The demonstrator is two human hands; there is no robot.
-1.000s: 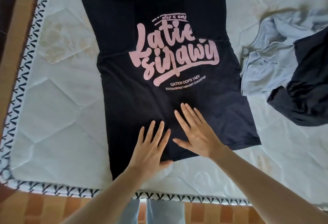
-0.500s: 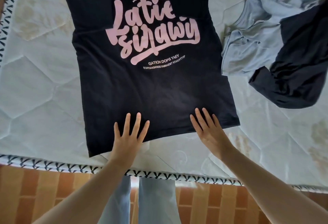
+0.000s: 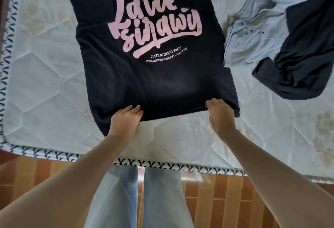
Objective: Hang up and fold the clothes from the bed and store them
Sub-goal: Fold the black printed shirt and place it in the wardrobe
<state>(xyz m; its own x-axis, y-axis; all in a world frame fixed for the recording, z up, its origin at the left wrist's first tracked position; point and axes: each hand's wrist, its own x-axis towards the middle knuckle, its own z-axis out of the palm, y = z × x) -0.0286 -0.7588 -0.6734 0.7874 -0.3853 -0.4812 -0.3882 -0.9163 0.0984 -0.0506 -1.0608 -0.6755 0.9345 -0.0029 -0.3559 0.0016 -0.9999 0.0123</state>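
1. A black T-shirt (image 3: 144, 76) with pink lettering lay flat, print side up, on the mattress (image 3: 45, 86) of the bed, its hem toward the near edge.
2. Both sleeves appeared folded inward over the body of the shirt, giving it a narrow outline; the collar end ran out of view at the top.
3. The left hand (image 3: 125, 119) was at the hem toward the shirt's left corner, fingers curled over the fabric edge and gripping it.
4. The right hand (image 3: 219, 114) was at the hem near the right corner, fingers likewise curled round the edge and holding it.
5. Whether the thumbs lay beneath the cloth could not be told.
6. The hem between the two hands sat slightly raised and drawn taut; the far left corner still touched the mattress.
7. To the right of the shirt, apart from it, lay a crumpled light blue garment (image 3: 253, 34) with a dark navy garment (image 3: 303, 61) partly over it, both unfolded.
8. The mattress carried a black-and-white patterned border (image 3: 162, 164) along its near edge.
9. Below that edge were the person's legs in light blue trousers (image 3: 159, 200), standing on an orange tiled floor (image 3: 207, 200).
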